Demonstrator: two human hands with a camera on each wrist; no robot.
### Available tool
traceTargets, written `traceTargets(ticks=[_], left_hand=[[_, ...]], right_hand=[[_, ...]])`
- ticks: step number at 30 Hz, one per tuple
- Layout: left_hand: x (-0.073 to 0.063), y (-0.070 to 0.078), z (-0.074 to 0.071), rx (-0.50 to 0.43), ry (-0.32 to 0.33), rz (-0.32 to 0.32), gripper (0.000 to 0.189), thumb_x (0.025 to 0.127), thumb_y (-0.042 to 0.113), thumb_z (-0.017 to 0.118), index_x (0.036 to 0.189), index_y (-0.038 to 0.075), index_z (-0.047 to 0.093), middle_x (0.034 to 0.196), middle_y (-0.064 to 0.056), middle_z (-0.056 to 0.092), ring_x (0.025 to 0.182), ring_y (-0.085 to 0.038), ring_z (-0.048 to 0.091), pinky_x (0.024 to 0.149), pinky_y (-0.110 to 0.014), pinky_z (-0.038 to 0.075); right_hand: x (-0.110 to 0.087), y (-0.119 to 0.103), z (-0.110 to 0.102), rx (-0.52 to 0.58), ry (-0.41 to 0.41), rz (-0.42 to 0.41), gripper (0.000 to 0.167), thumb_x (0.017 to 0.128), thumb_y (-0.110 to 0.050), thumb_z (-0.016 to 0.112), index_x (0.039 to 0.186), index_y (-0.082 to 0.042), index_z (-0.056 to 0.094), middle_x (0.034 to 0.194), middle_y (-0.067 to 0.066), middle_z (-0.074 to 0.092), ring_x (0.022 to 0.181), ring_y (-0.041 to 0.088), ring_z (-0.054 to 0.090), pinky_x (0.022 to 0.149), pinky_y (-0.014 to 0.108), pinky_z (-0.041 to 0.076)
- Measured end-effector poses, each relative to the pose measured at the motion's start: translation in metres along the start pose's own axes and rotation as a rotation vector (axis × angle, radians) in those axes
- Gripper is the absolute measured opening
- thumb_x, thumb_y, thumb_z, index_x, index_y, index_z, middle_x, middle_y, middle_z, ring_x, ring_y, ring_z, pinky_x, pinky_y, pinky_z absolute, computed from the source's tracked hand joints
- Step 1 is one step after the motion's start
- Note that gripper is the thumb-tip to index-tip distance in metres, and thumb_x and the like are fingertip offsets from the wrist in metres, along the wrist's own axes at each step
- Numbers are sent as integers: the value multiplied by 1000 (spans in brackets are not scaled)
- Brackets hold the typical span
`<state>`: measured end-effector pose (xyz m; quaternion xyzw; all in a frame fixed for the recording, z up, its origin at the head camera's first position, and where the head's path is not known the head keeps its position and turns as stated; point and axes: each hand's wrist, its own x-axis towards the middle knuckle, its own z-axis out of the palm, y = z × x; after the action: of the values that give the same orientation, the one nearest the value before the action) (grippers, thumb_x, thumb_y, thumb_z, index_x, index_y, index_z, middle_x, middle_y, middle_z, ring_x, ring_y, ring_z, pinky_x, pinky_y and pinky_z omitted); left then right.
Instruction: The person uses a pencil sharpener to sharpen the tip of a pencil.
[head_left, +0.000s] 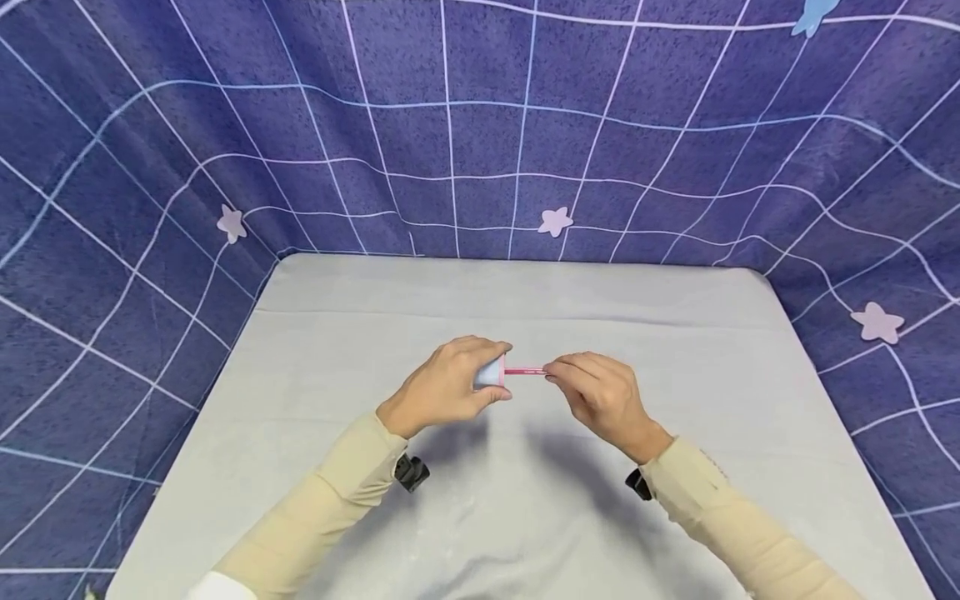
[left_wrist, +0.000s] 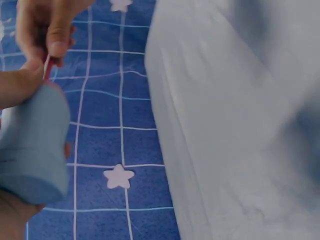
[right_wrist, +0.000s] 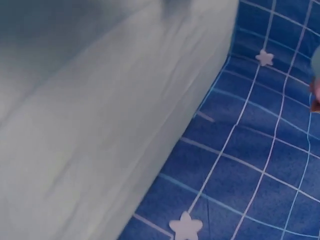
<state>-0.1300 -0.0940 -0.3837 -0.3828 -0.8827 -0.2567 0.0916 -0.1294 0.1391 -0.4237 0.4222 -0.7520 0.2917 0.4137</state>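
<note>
My left hand (head_left: pixel 453 379) grips a light-blue, rounded pencil sharpener (head_left: pixel 491 372) with a pink end, thumb and fingers around its sides. A slim red pencil (head_left: pixel 525 371) runs straight into that pink end. The fingertips of my right hand (head_left: pixel 596 392) pinch the pencil's other end. Both hands are held up over the white-covered table. In the left wrist view the sharpener (left_wrist: pixel 35 135) shows its smooth side and a seam near the base, while the pencil (left_wrist: pixel 48 69) is mostly covered by fingers. The pencil's tip is hidden inside the sharpener.
A white cloth (head_left: pixel 360 333) covers the table, with soft creases near the front. Purple-blue curtain (head_left: pixel 480 133) with a pale grid and star shapes stands behind the table and along its sides. Hand shadows fall on the cloth below.
</note>
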Motion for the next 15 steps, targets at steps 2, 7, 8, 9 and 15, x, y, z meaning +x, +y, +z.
traceTargets(ticks=[2,7,8,9,15], left_hand=[[-1,-1,5,67,49,65,53,74,23,81,116,-4,64,109,-13,69,99,-24,65,89,-37,51],[-8,-5,24,271,152,246,52,70,24,83,112,-2,65,104,-10,69,92,-22,63,80,-34,48],[-9,-5,27,295,156,272,52,71,25,82,113,-1,65,103,-10,68,92,-22,62,79,-33,48],[-11,-6,30,305,156,293,52,72,25,82,113,-1,64,103,-9,68,92,-22,62,79,-33,48],[-14,-10,37,259,133,273,52,75,28,80,114,-2,63,106,-10,68,95,-22,63,85,-34,50]], right_hand=[[-1,-2,-1,119,-75,147,4,84,-5,70,87,-4,72,76,2,69,58,9,56,50,21,46],[-1,-5,-8,493,-358,726,8,78,3,73,85,1,74,71,8,69,51,3,47,44,19,40],[-1,-4,-9,548,-415,836,7,78,3,72,85,2,73,70,10,69,50,4,48,43,20,40],[0,-2,-10,593,-468,932,7,78,3,72,86,3,73,70,12,69,49,5,48,43,21,41],[1,4,-13,546,-577,946,10,79,-1,72,89,0,73,74,10,69,52,8,53,47,22,46]])
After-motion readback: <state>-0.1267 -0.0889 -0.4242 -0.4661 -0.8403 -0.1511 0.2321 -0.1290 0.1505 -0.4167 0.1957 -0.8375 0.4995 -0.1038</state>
